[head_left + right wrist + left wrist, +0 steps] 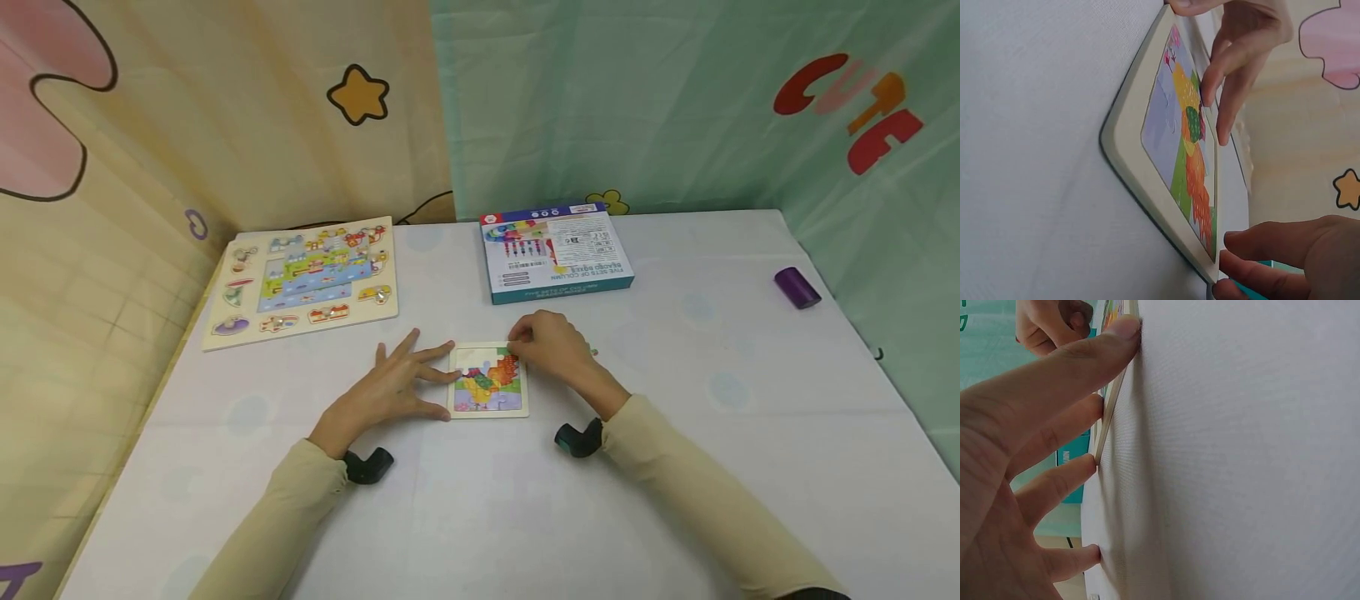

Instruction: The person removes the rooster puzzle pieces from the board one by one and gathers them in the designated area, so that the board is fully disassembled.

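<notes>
A small framed jigsaw puzzle [488,388] with a colourful bird picture lies flat on the table. Its upper left part shows a pale bare area. Spread, mostly straight fingers of my left hand [393,383] touch the puzzle's left edge, with the thumb by the near corner. My right hand [553,343] has its fingers curled at the far right corner of the pale frame [1127,128]. Thumb and fingertips there are close together; whether they pinch the frame or a small piece is hidden. A tiny green thing [595,352] shows just behind the right hand.
A larger wooden knob puzzle board [303,283] lies at the back left. Behind the hands is a flat blue and white box [557,252]. A purple cylinder [797,287] rests near the right table edge. Printed curtains [622,100] border the table at the back.
</notes>
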### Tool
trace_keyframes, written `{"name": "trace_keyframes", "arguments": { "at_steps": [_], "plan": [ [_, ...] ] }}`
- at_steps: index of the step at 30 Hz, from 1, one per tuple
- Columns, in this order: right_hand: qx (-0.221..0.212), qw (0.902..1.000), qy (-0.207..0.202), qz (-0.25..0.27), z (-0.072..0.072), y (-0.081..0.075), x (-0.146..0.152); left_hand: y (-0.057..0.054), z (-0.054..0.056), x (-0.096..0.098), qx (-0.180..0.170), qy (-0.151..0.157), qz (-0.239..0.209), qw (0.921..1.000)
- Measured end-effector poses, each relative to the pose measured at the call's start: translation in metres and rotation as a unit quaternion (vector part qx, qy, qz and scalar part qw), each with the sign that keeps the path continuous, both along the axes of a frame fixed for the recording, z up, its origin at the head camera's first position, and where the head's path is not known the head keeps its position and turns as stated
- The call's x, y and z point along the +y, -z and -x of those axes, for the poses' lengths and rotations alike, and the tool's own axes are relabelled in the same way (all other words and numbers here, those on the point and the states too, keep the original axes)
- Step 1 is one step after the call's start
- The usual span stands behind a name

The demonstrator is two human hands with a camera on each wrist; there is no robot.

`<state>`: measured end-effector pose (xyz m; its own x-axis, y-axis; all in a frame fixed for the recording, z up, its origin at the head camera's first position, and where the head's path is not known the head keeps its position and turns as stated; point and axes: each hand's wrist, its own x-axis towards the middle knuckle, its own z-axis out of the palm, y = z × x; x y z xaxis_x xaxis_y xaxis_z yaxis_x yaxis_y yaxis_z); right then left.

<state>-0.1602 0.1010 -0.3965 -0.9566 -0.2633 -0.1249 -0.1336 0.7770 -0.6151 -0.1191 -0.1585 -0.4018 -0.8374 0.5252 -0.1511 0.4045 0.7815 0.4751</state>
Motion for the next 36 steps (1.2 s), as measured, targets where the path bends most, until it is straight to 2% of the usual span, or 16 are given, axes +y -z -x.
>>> {"name": "trace_keyframes", "arguments": {
  "at_steps": [13,36],
  "plan": [
    [-0.014,0.9911,0.032,-0.128,0.0,-0.002,-0.022,0.0,-0.001,0.001,0.0,-0.003,-0.007,1.0],
    [0.007,0.9818,0.053,-0.182,-0.001,-0.001,-0.038,0.001,0.002,0.0,0.002,-0.006,-0.007,1.0]
  ]
}}
